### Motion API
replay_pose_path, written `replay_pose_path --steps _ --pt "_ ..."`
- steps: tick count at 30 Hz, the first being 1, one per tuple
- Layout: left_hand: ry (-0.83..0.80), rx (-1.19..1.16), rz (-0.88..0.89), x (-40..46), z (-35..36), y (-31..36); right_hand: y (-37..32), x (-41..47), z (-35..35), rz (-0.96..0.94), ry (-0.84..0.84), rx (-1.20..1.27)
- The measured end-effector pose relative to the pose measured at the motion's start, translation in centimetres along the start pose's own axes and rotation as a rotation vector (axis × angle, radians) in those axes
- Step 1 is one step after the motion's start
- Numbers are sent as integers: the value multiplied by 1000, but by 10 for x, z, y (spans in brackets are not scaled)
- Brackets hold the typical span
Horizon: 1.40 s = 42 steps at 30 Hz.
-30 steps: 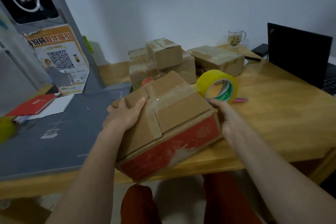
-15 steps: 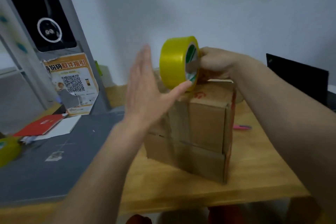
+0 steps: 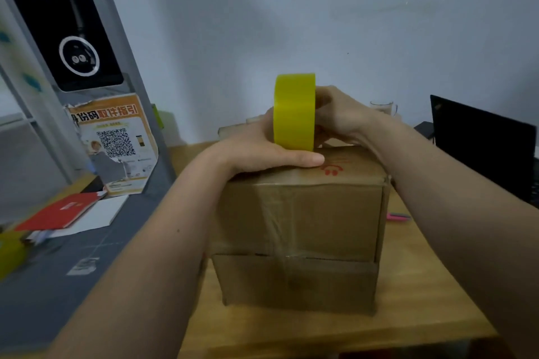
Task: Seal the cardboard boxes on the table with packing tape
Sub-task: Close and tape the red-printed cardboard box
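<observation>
Both hands meet on top of the cardboard box (image 3: 300,230), which stands on end on the wooden table (image 3: 320,326) directly beneath them, old clear tape running down its near face. Right hand (image 3: 341,116) curls its fingers around the far side of the yellow tape roll (image 3: 294,112), holding it upright on edge on the box's top. Left hand (image 3: 262,148) lies against the roll's other side, thumb pressed flat along the box's top edge; whether its fingers grip the roll cannot be told. Well left of the hands lies a red booklet (image 3: 62,211).
</observation>
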State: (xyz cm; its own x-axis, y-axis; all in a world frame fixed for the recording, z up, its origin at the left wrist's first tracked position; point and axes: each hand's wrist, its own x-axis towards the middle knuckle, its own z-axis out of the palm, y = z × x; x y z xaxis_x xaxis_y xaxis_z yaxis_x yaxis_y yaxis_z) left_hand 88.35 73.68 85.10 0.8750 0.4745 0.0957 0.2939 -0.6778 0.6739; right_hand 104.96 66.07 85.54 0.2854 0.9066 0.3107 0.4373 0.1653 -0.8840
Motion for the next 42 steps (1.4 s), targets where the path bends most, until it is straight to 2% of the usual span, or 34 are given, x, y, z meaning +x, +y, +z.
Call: replay_pose_path --steps 3,6,9,10,12,15,18,20,23,27,30,33,35,39,42 --pt "-68 -102 29 4 3 6 5 -4 -3 -16 7 -6" --pt "-35 -315 18 5 8 13 9 -5 -18 7 -15 -42" --pt "57 -379 -16 8 13 14 36 -18 -39 63 73 266" --pt "82 -396 -22 8 14 14 54 -26 -43 107 176 220" --pt "116 -454 -2 7 13 13 101 -42 -41 240 322 -55" --pt "141 -603 66 7 16 14 172 -61 -26 521 263 -217" --pt "177 -702 104 6 19 15 209 -73 -18 702 108 -605" --pt "192 -712 103 5 20 17 220 -77 -15 671 103 -822" --pt "188 -759 98 4 24 22 226 -81 -13 621 185 -983" --pt "186 -860 113 6 23 23 223 -95 -20 569 161 -1149" --pt "177 -882 121 5 24 23 220 -103 -20 537 278 -1074" --pt "198 -883 111 5 24 23 201 -102 -21 574 493 -775" --pt "203 -892 97 5 23 23 185 -103 -27 580 583 -662" --pt "189 -890 85 5 23 25 158 -112 -40 338 631 -573" --pt "186 -887 85 5 23 25 133 -117 -42 119 706 -395"
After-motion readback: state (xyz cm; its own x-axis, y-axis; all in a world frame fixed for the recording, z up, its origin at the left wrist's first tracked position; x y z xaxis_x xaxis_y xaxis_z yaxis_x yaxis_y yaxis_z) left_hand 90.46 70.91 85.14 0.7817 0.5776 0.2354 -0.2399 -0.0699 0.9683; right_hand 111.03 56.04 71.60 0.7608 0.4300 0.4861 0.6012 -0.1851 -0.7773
